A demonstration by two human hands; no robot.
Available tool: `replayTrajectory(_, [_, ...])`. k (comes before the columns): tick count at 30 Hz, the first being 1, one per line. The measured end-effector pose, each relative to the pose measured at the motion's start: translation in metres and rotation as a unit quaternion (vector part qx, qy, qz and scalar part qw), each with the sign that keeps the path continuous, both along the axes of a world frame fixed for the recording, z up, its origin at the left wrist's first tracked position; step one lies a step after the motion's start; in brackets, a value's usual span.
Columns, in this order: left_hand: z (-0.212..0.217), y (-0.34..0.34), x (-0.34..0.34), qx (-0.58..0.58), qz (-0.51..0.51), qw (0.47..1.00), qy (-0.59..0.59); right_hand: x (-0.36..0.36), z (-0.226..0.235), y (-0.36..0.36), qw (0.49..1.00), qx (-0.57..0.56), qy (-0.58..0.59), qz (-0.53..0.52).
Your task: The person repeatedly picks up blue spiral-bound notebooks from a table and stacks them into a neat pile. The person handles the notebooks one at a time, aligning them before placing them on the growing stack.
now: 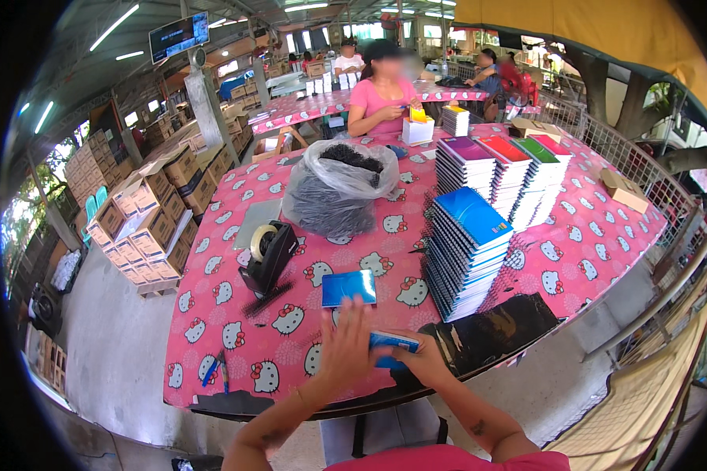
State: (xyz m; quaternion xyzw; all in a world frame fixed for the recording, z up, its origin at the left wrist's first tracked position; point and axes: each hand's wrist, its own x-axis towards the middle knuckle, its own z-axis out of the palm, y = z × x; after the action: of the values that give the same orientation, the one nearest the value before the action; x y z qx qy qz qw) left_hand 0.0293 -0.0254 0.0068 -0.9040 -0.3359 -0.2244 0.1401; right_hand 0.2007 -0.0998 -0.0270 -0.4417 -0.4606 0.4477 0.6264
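My right hand [423, 363] grips a small blue notebook [386, 345] near the table's front edge. Just beside it, my left hand [346, 343] is raised with its fingers stretched out and nothing in it. Beyond those fingertips, a blue-covered notebook [349, 287] lies flat on the pink patterned tablecloth [401, 255]. To the right rises a tall stack of blue spiral notebooks [467, 251]. Behind it stand piles with purple [465, 149], red [504, 149] and green [536, 151] covers. Part of the held notebook is hidden by my hands.
A black tape dispenser [269, 257] and a clear plastic bag [334, 204] of black coils stand left of centre. Pens [223, 370] lie at the front left. Across the table a person in pink [383, 93] handles a yellow-covered notebook. Cardboard boxes [145, 235] are stacked on the floor at left.
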Motion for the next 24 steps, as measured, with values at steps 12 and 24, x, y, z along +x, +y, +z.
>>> replayTrajectory(12, [0.001, -0.014, -0.014, -0.078, -0.098, 0.991, -0.053, 0.009, -0.007, -0.009, 0.997, -0.028, -0.065, 0.016])
replayTrajectory(24, [0.031, 0.022, -0.026, -0.17, -0.232, 0.958, 0.003, 0.014, -0.006, -0.01, 0.991, -0.025, -0.117, 0.061])
